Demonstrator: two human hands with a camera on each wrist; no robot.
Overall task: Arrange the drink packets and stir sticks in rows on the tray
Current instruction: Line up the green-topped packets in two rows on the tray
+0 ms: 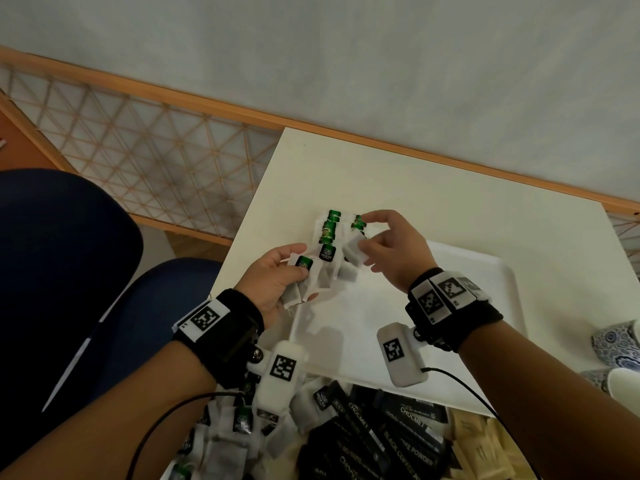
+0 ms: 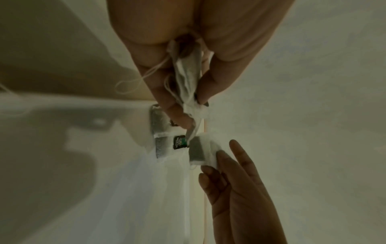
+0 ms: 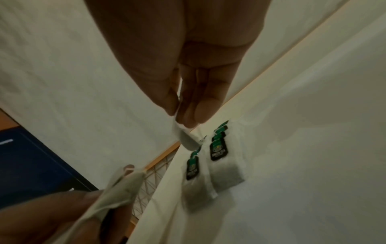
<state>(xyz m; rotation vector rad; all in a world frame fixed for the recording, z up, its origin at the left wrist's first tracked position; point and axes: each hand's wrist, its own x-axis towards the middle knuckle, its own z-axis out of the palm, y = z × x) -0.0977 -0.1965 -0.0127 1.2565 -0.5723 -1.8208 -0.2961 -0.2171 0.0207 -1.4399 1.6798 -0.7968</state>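
A white tray (image 1: 460, 289) lies on the white table. Several green-tagged tea bags (image 1: 329, 233) sit in two short rows at its far left corner, also seen in the right wrist view as tea bags (image 3: 218, 151). My left hand (image 1: 301, 273) grips a small bunch of tea bags (image 2: 188, 79) just left of the rows. My right hand (image 1: 363, 245) pinches a single tea bag (image 1: 354, 252) by its edge above the right row; this tea bag (image 3: 184, 138) hangs from the fingertips. No stir sticks are in view.
A heap of loose tea bags (image 1: 225, 431), black sachets (image 1: 388, 441) and beige packets (image 1: 474, 434) lies at the near table edge. Blue-patterned cups (image 1: 620, 344) stand at the right. A blue chair (image 1: 69, 271) and a wooden lattice rail (image 1: 138, 150) are on the left.
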